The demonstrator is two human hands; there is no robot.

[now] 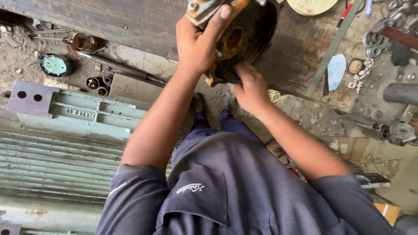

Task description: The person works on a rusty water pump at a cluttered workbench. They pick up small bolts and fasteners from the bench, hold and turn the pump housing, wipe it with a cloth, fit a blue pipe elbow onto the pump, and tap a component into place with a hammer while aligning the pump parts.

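A rusty orange and black round machine part [241, 37] rests against the edge of a dark, worn workbench [130, 21]. My left hand [200, 41] grips its orange upper rim, thumb over the top. Below it my right hand [250, 89] presses on the part's lower edge; whether it grasps it is hidden by the fingers. Both forearms reach up from my dark blue shirt.
A green ribbed motor housing [65, 143] lies at the left. On the dirt floor are a metal rod [117, 67], short pipe pieces [98, 82] and a round teal part [54, 65]. On the bench at right lie washers and bolts [363, 72], a steel ruler [333, 48] and a round disc [311, 5].
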